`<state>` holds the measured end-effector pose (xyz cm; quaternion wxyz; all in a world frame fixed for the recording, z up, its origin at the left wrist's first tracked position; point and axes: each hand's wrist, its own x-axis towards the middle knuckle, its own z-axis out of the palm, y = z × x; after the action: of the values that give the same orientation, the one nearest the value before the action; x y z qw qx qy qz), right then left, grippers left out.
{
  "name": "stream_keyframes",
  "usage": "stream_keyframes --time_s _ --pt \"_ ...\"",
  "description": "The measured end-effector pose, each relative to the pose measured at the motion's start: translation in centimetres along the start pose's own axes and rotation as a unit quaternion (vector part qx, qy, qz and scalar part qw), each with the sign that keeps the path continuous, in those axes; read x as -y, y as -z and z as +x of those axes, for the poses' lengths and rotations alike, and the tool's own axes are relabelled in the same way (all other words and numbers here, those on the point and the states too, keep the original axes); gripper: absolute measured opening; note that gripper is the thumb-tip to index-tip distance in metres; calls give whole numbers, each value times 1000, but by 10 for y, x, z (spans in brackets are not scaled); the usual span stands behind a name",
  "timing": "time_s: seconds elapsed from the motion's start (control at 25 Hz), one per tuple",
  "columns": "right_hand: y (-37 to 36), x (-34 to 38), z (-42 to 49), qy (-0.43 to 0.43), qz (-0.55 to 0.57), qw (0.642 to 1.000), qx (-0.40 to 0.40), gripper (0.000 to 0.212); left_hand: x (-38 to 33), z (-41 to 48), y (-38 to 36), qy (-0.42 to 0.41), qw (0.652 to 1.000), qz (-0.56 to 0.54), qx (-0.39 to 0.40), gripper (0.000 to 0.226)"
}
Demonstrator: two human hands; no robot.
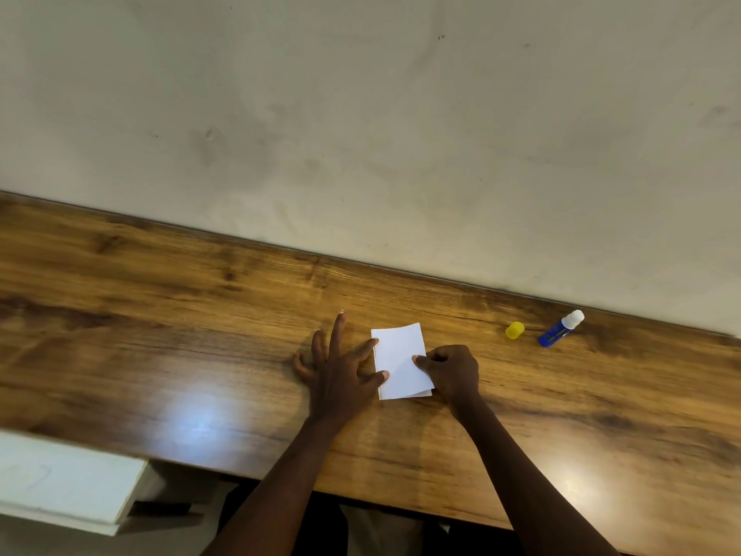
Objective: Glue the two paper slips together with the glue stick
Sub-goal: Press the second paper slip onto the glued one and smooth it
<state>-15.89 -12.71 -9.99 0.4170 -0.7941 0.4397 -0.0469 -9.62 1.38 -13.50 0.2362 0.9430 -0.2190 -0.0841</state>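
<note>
Two white paper slips (400, 359) lie stacked on the wooden table (200, 315), the lower one peeking out at the bottom right corner. My left hand (341, 371) rests flat beside them, fingers spread, with thumb and index tip touching the stack's left edge. My right hand (451, 371) is curled, its fingertips pressing on the right side of the top slip. The blue glue stick (559, 329) lies uncapped on its side at the far right, white tip showing. Its yellow cap (515, 330) stands just left of it.
A pale wall (361, 114) runs along the table's far edge. A white shelf or board (68, 483) sits below the table's near edge at the lower left. Bare tabletop stretches to the left of my hands.
</note>
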Motion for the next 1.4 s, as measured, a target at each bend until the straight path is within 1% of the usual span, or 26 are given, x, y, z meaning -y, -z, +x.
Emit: stream_keyframes --time_s 0.24,0.48,0.56,0.72,0.88,1.08,1.24,1.4 --pt "-3 1 0 3 -5 1000 -12 17 1 1 -1 1 1000 0 -4 52" --pt "-6 2 0 4 -39 999 -22 17 0 0 -1 -1 1000 2 1 53" --pt "-7 3 0 0 -58 998 -26 19 0 0 0 -1 1000 3 0 53" --pt "-2 3 2 -22 -87 996 -20 30 -2 0 1 1 1000 2 2 53" --pt "3 1 3 -33 -86 996 -19 33 -2 -1 2 0 1000 -6 -1 52" --pt "3 1 6 -44 -76 996 -21 30 -3 0 2 0 1000 -3 -2 53" --pt "0 -1 0 -12 -82 996 -41 27 -4 0 2 5 1000 -1 -2 54" --pt "-3 -12 -19 74 -117 988 -68 23 -4 -1 2 10 1000 0 -3 54"
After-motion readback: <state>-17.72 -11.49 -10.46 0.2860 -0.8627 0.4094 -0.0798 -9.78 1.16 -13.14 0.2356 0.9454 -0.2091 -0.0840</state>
